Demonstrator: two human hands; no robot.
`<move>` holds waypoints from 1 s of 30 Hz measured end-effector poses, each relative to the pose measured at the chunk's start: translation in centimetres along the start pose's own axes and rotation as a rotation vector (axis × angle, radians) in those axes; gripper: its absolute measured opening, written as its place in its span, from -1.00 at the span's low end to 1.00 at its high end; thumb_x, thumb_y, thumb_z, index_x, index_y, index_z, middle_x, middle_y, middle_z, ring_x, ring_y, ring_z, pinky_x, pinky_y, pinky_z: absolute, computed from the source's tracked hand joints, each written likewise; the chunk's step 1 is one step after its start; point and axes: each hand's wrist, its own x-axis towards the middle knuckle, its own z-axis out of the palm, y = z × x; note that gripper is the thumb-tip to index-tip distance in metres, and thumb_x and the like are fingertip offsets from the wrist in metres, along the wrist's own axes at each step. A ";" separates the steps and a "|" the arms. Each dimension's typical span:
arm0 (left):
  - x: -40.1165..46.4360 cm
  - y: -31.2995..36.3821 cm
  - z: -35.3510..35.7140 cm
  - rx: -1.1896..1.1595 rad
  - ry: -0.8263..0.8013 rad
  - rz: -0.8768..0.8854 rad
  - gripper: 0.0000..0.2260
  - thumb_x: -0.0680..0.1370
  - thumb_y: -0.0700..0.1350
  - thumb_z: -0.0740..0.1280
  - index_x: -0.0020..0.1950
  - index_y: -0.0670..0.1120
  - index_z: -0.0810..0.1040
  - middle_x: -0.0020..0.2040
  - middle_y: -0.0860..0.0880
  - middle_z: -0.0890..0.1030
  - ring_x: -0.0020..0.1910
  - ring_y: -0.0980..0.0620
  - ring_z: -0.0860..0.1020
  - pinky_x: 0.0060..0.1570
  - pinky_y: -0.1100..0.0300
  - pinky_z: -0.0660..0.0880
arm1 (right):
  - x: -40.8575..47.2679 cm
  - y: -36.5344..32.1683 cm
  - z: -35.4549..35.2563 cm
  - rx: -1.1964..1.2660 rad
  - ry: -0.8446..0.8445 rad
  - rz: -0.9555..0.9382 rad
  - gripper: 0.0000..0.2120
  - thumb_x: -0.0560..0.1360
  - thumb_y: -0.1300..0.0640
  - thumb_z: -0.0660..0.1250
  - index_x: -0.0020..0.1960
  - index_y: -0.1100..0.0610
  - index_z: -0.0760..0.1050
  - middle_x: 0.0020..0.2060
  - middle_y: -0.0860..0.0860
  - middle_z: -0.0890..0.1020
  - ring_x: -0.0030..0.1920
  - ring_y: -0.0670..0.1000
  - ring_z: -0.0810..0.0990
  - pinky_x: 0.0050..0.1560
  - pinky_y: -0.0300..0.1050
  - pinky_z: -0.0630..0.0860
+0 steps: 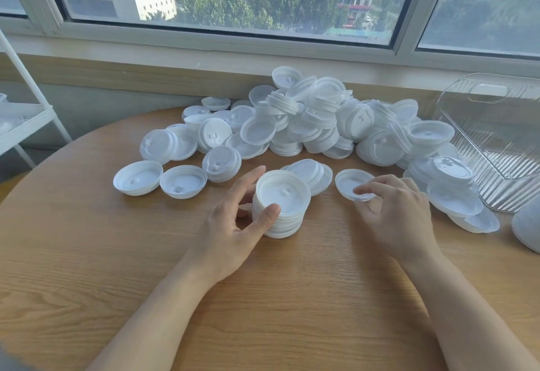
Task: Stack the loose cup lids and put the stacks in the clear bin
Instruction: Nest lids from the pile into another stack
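Observation:
A stack of white cup lids (pixel 285 195) stands upside down in the middle of the round wooden table (pixel 117 268). My left hand (pixel 233 224) grips the stack from its left side, thumb at the front rim and fingers behind. Just right of the stack lies a single upturned lid (pixel 349 182), and my right hand (pixel 394 212) pinches its near rim with thumb and fingertips. A big heap of loose white lids (pixel 315 125) fills the back of the table. The clear ribbed bin (pixel 496 142) lies tilted at the far right, with nothing visible inside it.
Several single lids (pixel 182 180) lie scattered left of the stack. More lids (pixel 455 195) crowd the table in front of the bin. A white shelf rack (pixel 26 119) stands at the left. A window sill and wall run behind the table.

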 end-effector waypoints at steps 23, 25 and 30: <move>0.1 -0.6 0.0 -0.007 -0.025 0.045 -0.34 0.49 0.43 0.34 0.57 0.34 0.30 0.35 0.26 0.60 0.37 0.27 0.52 0.34 0.13 0.50 | -2.7 -7.1 -0.2 0.412 0.093 -0.502 -0.92 0.58 0.07 0.47 0.03 0.01 0.74 -0.02 -0.19 0.65 0.09 0.00 0.58 0.09 0.10 0.49; 0.1 -0.5 -0.1 -0.007 -0.015 0.042 -0.31 0.47 0.45 0.34 0.57 0.34 0.30 0.34 0.29 0.59 0.37 0.29 0.51 0.35 0.15 0.49 | -2.8 -7.1 -0.1 0.368 0.100 -0.540 -0.92 0.59 0.07 0.46 0.03 0.01 0.74 -0.02 -0.18 0.65 0.07 -0.01 0.57 0.07 0.09 0.47; 0.0 -0.4 0.0 -0.016 -0.002 0.036 -0.32 0.49 0.45 0.34 0.58 0.34 0.30 0.29 0.35 0.59 0.32 0.32 0.53 0.25 0.39 0.44 | -2.9 -7.5 -0.6 0.459 0.043 -0.414 -0.72 0.64 -0.07 0.35 0.29 -0.01 0.65 0.18 -0.14 0.58 0.23 -0.05 0.53 0.27 0.00 0.45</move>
